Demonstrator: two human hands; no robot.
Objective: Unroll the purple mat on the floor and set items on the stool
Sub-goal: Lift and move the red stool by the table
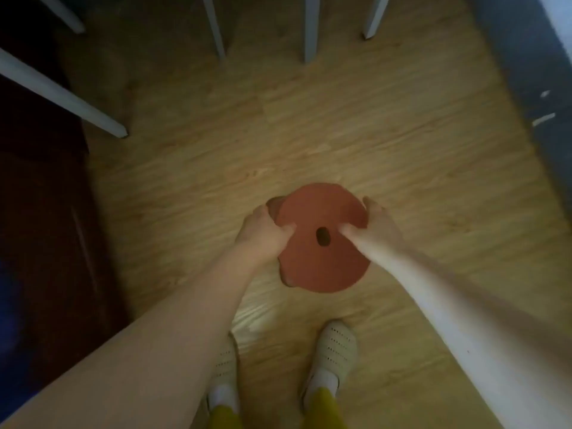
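A pale, wood-grain plank floor [340, 125] fills most of the view, its boards running from lower left to upper right. Along the left edge stands a dark, reddish-brown piece of furniture [46, 212], too shadowed to identify, and a dark grey panel [526, 72] runs down the right edge. Several slim white furniture legs [310, 29] come down onto the floor along the top and upper left.

The round, reddish-brown plastic stool [322, 239] sits at the middle of the floor, just ahead of the person's feet. Seen from almost straight above, its seat is a flat disc with a small dark oval hole [322, 236] near the centre — the hole's long axis runs roughly toward and away from the person. The seat faces upward; bits of its legs peek out under the rim at the upper left and lower left. Whether the legs touch the floor cannot be told.

The left hand [263, 233] grips the seat's left rim, thumb lying on top and fingers curled under the edge. The right hand [376, 224] grips the right rim the same way — thumb pressed on the seat near the hole.

Below, two cream perforated shoes [337, 345] stand on the floor, with yellow trouser cuffs [322, 407] above them.
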